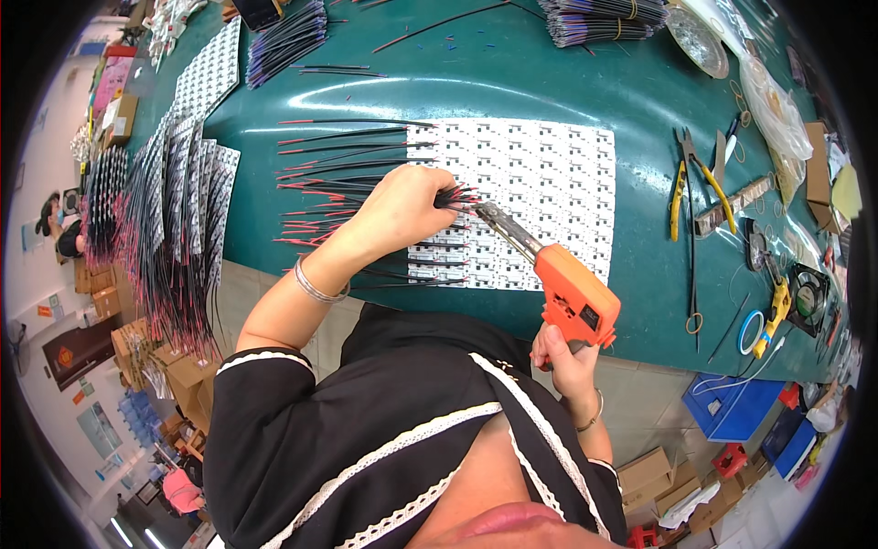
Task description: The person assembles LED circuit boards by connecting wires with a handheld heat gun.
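A white panel of small circuit boards (549, 174) lies flat on the green tabletop in front of me. My left hand (402, 203) is closed over the panel's left part, pinching a bunch of thin black wires (447, 198) with red ends. In my right hand (569, 361) is an orange soldering gun (578, 291), gripped by its handle. Its metal tip points up and left, close to the wire ends at my left fingertips; whether it touches them I cannot tell. More black wires (352, 139) stretch leftward from the panel's left edge, in rows above and below my left hand.
Stacked panels with hanging wires (183, 210) stand at the left. Wire bundles (288, 41) lie along the far side, near a metal dish (697, 41). To the right are yellow-handled pliers (679, 197), a small fan (808, 297) and a plastic bag (773, 119). A blue bin (732, 407) sits below the table.
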